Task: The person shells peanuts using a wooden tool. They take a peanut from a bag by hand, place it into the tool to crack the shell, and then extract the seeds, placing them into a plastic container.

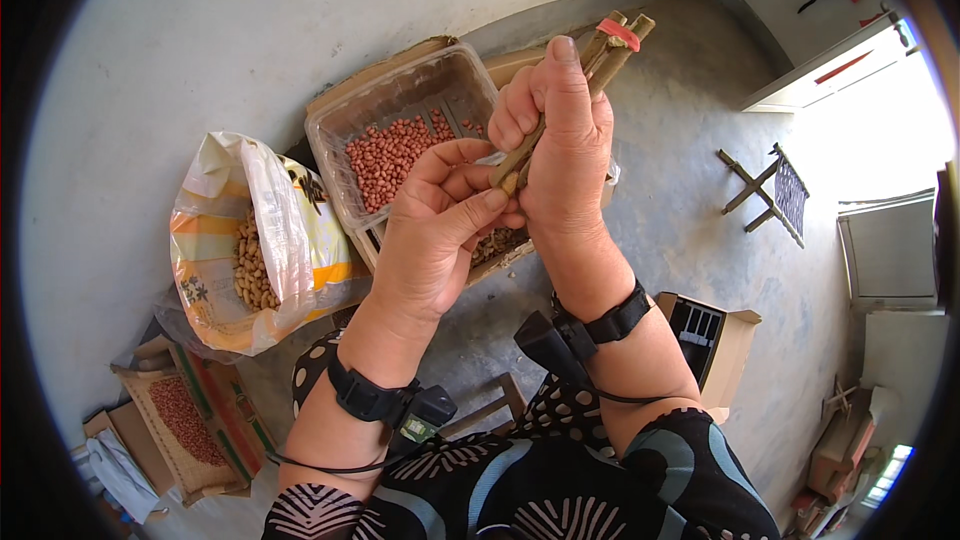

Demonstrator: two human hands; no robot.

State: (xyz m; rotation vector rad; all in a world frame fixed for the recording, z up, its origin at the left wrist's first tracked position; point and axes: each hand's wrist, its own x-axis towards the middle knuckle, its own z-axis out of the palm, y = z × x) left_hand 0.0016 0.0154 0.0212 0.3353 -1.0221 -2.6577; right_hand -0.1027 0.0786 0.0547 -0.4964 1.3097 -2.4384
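My right hand [570, 150] is wrapped round a pair of wooden sticks [632, 48], bound together at the far end with a red band [619, 35]. The thumb lies along the sticks, pointing up. At their near end my left hand [425, 225] pinches an unshelled peanut [510, 183] between thumb and fingers, against the wood. Beyond both hands is a clear plastic tub [335, 168] with red peanut kernels [388, 162] in it. Below the tub, a cardboard box [515, 262] holds peanut shells [492, 244], partly hidden by my hands.
A plastic sack [290, 230] of unshelled peanuts [255, 270] stands left of the tub. Lower left, a carton [225, 405] contains more red kernels [187, 420]. An open cardboard box [735, 355] lies by my right forearm, and a folding stool [770, 190] stands farther right.
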